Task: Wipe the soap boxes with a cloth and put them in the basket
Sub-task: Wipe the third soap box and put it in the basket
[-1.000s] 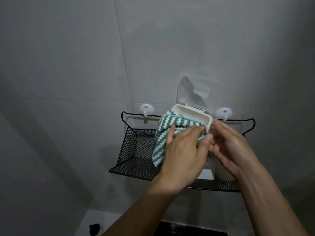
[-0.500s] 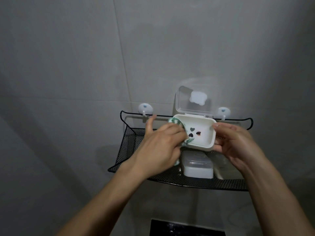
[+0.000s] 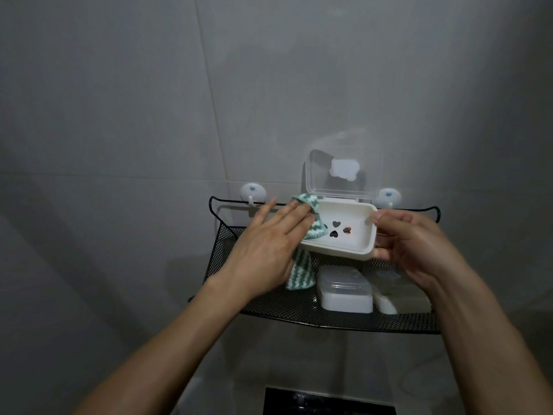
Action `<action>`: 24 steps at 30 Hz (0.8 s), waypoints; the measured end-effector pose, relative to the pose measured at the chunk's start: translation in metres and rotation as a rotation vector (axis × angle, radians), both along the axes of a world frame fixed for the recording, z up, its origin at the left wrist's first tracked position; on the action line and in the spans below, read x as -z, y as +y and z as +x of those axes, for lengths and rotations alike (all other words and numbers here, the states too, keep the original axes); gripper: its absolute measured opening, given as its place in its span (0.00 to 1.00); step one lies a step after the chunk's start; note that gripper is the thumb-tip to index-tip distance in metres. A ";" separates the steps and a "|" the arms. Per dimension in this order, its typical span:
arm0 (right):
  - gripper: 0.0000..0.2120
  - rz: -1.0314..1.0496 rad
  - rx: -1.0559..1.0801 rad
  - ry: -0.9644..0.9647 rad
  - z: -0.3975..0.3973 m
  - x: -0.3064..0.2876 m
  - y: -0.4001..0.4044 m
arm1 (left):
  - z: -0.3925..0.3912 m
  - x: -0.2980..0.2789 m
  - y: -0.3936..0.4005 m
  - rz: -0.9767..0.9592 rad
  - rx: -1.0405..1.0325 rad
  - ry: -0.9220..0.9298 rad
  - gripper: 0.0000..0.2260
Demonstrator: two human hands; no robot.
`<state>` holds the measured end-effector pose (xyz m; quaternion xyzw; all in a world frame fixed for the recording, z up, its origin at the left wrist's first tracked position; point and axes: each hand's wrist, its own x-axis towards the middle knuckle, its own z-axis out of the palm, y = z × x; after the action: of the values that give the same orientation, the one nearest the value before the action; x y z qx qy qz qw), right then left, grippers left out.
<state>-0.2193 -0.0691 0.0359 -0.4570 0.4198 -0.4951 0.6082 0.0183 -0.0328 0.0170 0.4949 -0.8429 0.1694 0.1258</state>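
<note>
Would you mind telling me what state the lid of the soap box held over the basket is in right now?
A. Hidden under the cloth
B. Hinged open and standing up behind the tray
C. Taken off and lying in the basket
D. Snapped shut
B: the clear lid stands upright behind the open soap box, whose heart-shaped drain holes show, while the left hand presses the cloth against its left rim.

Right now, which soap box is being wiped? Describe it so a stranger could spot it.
Find the black wire-mesh basket hanging on the grey tiled wall. Held above it is the white plastic soap box, gripped by the right hand. Unlike the two closed white boxes in the basket, its clear lid stands open, showing heart-shaped holes.
</note>
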 end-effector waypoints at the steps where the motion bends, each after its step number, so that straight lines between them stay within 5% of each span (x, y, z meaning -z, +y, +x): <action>1: 0.09 -0.002 0.009 0.006 0.000 0.001 0.000 | -0.001 0.001 0.001 -0.011 0.019 0.027 0.29; 10: 0.06 -0.005 -0.010 0.023 -0.002 0.009 -0.003 | 0.001 0.006 0.016 0.092 0.135 0.312 0.13; 14: 0.07 -0.004 -0.046 0.012 -0.003 0.010 -0.001 | 0.008 0.003 0.022 0.169 0.163 0.520 0.15; 24: 0.07 0.009 -0.146 -0.030 0.011 0.016 0.003 | 0.000 0.005 0.015 0.010 0.274 0.483 0.07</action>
<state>-0.2088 -0.0656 0.0201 -0.4762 0.3784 -0.4542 0.6510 0.0180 -0.0173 0.0116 0.4031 -0.8483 0.0239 0.3425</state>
